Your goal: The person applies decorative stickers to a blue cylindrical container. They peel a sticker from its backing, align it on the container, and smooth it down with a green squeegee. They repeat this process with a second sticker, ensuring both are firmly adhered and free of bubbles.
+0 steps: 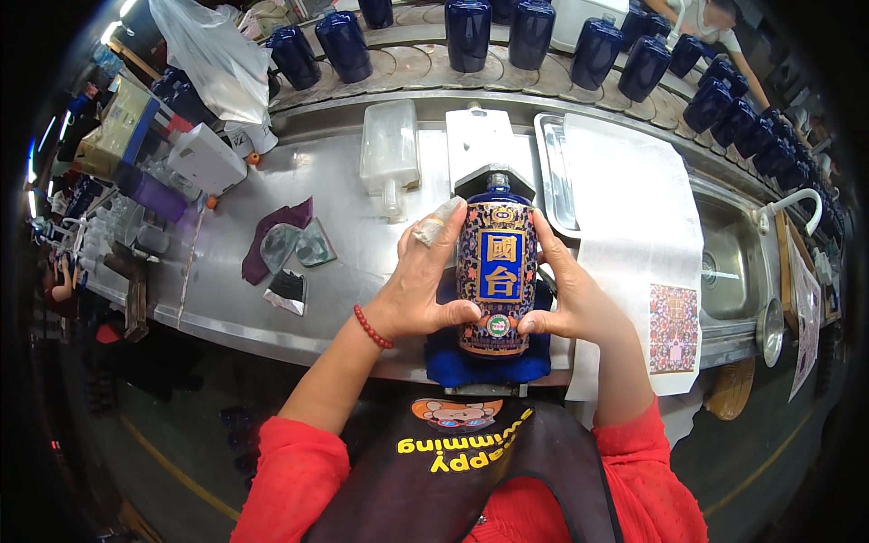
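Note:
A dark blue bottle with a patterned blue, gold and red decoration lies face up before me, its neck pointing away. My left hand grips its left side, the thumb pressed near the lower front. White wrapping covers a finger of that hand, and a red bead bracelet circles the wrist. On the opposite side my right hand holds the bottle, thumb also on the lower front. Beneath the bottle is a blue cloth pad at the table's front edge. What supports the bottle's neck end is partly hidden.
White sheets with a patterned decal lie at right, beside a metal tray and a sink. A clear plastic bottle and cloth scraps rest at left. Blue bottles stand on a conveyor; a person is beyond.

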The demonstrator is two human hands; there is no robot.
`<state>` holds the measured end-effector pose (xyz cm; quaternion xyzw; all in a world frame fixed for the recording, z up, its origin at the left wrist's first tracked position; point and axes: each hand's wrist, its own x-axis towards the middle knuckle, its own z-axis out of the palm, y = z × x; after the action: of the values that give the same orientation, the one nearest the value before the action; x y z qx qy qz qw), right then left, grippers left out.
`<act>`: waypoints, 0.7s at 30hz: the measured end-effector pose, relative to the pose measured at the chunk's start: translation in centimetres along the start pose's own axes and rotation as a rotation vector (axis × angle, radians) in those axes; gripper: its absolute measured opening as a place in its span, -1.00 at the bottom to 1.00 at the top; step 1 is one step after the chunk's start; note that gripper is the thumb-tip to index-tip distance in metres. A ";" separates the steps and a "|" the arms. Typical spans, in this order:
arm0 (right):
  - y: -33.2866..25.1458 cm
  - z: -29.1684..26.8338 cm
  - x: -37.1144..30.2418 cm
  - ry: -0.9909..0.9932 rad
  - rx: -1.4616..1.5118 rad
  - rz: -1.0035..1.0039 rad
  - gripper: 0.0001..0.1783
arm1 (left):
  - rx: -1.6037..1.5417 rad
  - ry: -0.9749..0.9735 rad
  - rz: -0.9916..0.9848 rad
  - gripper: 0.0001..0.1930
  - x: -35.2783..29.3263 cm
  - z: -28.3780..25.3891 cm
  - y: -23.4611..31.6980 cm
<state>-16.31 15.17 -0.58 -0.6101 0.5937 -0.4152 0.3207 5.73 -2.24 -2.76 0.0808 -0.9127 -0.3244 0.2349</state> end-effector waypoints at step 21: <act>1.4 0.0 -0.9 -0.033 -0.108 -0.141 0.53 | 0.052 -0.084 0.100 0.35 -1.0 -0.1 -0.6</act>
<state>-16.85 15.96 -1.92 -0.6736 0.5656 -0.3937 0.2671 6.67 -2.47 -3.43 0.0276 -0.9327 -0.2918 0.2099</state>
